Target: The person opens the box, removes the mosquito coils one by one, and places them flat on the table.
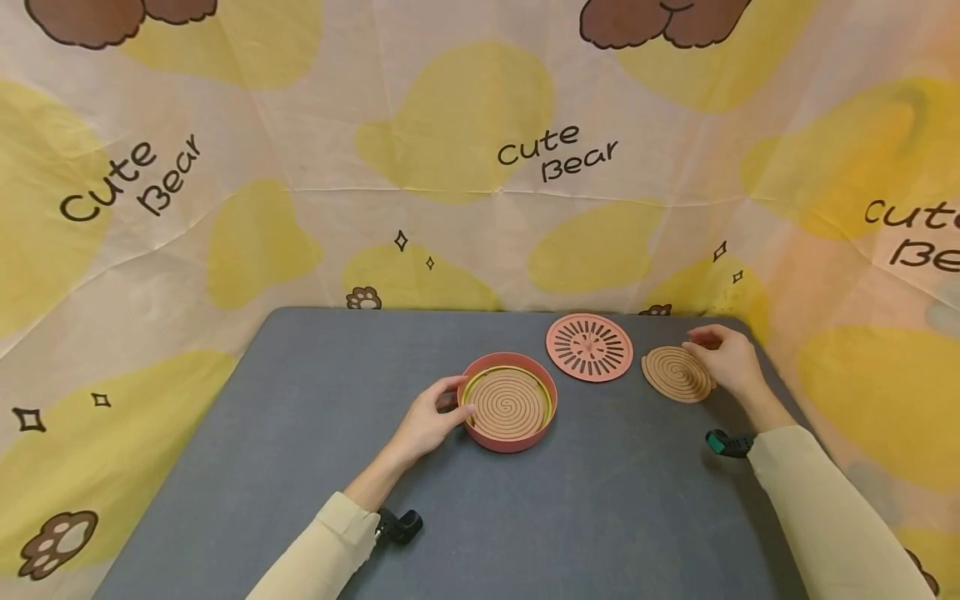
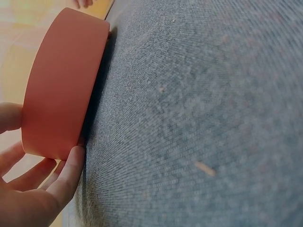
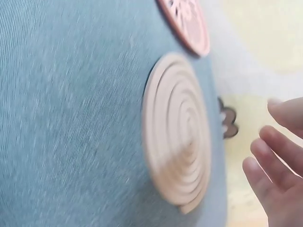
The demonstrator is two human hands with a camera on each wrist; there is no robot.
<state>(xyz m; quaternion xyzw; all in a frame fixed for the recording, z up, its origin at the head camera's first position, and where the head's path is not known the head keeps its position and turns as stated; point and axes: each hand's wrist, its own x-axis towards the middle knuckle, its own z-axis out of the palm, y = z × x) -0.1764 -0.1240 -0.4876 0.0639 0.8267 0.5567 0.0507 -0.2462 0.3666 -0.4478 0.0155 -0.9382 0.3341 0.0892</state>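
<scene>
My left hand (image 1: 427,423) holds the left side of a round red mosquito coil box (image 1: 507,445), its thumb at the rim and its fingers along the outer wall. Inside the box lies a tan mosquito coil (image 1: 510,405), with a yellow ring (image 1: 550,408) around it. In the left wrist view, the fingers meet the smooth red wall (image 2: 64,80) down near the table. To the right, a second tan mosquito coil (image 1: 675,374) lies flat. Just over its far right edge hovers my right hand (image 1: 727,358), fingers loosely bent and apart from the coil (image 3: 175,127) in the right wrist view.
A pink slotted lid (image 1: 589,348) lies between the box and the loose coil, close to the back edge. The blue-grey table (image 1: 322,400) meets a printed cloth backdrop (image 1: 450,150) behind and at both sides. A small tan fragment (image 2: 204,168) is on the table.
</scene>
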